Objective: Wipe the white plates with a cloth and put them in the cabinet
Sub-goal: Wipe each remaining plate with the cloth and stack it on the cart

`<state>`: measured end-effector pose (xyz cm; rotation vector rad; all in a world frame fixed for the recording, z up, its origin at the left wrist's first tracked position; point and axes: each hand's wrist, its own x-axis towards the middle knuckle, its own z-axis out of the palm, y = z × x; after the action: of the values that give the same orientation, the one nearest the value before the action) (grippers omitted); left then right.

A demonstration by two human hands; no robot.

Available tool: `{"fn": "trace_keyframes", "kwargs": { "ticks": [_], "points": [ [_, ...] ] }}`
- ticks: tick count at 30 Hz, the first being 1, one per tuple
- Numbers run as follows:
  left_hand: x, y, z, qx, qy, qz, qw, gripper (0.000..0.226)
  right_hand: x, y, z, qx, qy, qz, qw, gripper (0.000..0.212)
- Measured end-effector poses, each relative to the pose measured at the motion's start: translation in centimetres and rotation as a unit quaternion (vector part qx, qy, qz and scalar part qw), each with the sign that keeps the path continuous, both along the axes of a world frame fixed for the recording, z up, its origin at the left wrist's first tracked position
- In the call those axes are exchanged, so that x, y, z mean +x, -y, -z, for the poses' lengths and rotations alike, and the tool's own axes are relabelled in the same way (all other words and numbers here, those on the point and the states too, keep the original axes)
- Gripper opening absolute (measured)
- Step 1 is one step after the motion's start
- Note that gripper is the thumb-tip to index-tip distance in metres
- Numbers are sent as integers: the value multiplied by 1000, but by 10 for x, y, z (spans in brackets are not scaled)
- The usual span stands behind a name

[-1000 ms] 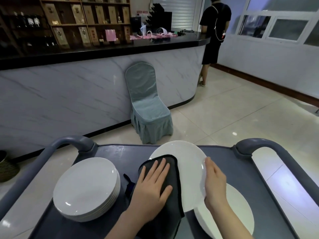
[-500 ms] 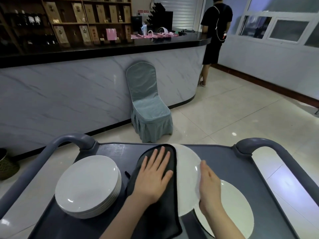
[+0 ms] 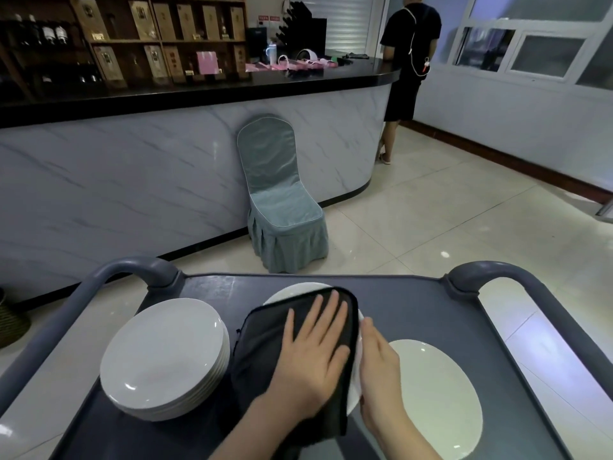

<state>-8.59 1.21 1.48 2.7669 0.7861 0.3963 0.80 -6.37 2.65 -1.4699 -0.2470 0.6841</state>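
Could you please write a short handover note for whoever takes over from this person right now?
Left hand: open, flat on the dark cloth, pressing it onto the held plate.
Right hand: grips that plate's right rim.
On the cart tray: plate stack at left, single plate at right.
Done: wiping under way; which plates are already wiped cannot be told.
Left: finish wiping, then put plates in the cabinet, which is out of view.
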Motion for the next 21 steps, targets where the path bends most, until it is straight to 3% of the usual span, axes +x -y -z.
{"fn": "trace_keyframes", "kwargs": {
  "ticks": [6, 9, 11, 17, 19, 21],
  "points": [
    [-2, -61, -13, -25, 86, -70, 994, 54, 19, 11, -17, -18, 103, -84, 991, 19],
    [-12, -71, -17, -186, 174, -54, 966, 30, 35, 17, -29, -22, 204, -142, 968, 24],
    [-16, -74, -22, -250, 182, -49, 950, 14, 43, 16, -33, -37, 282, -182, 941, 21],
    [-8, -67, -42, -205, 139, 45, 968, 23, 43, 7, -46, -79, 407, -285, 864, 24],
    [-10, -66, -42, -237, 171, 32, 956, 21, 46, 6, -51, -64, 411, -281, 865, 23],
    [-17, -64, -36, -289, 234, -25, 928, 14, 53, 9, -53, -45, 382, -239, 891, 22]
  ]
}}
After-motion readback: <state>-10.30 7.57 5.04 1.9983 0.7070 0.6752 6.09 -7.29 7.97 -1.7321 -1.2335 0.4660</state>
